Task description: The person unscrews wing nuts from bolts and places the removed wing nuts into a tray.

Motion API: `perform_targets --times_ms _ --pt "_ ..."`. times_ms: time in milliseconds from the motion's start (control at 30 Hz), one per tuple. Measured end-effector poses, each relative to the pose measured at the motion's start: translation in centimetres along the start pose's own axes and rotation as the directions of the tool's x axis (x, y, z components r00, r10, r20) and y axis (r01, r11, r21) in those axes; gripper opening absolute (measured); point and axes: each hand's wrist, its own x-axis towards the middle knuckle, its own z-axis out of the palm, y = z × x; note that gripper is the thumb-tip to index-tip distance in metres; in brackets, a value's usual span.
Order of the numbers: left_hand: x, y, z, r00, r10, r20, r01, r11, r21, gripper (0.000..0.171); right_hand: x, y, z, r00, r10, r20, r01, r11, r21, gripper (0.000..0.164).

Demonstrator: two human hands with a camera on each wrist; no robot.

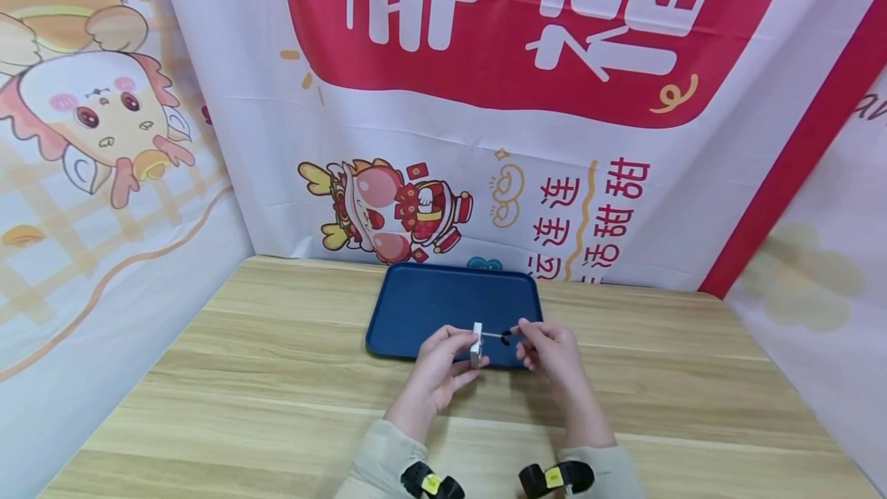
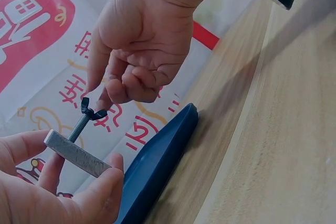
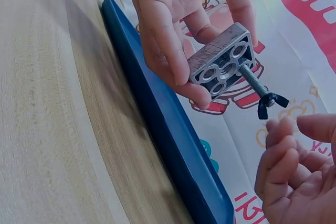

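My left hand holds a small silver metal block by its edges, between thumb and fingers. Several round holes show on the block's face in the right wrist view. A threaded bolt sticks out from one of these holes, with a black wing nut at its outer end. My right hand is beside the wing nut, thumb and forefinger apart with their tips right by its wings, the other fingers bent. Both hands are above the near edge of a dark blue tray.
The tray lies on a light wood-grain table, close to its back edge. Printed cloth hangs as a wall behind the table, with further cloth walls at left and right. Black cameras are strapped to both wrists over pale sleeves.
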Motion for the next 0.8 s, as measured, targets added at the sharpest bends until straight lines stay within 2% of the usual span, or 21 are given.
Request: perform_targets --times_ms 200,533,800 --pt "0.0 -0.07 -0.05 1.0 0.003 0.009 -0.003 1.0 -0.003 0.012 -0.04 0.08 0.16 0.998 0.019 0.056 -0.018 1.0 -0.018 0.033" --pt "-0.09 -0.11 -0.1 1.0 0.006 0.01 -0.006 1.0 0.003 0.012 -0.19 -0.08 0.06 0.998 0.0 0.06 0.002 0.999 -0.036 0.031" --pt "0.13 -0.05 -0.14 1.0 -0.005 -0.005 0.005 1.0 -0.002 0.01 -0.14 -0.05 -0.26 0.994 -0.012 0.113 0.022 0.996 -0.083 0.027"
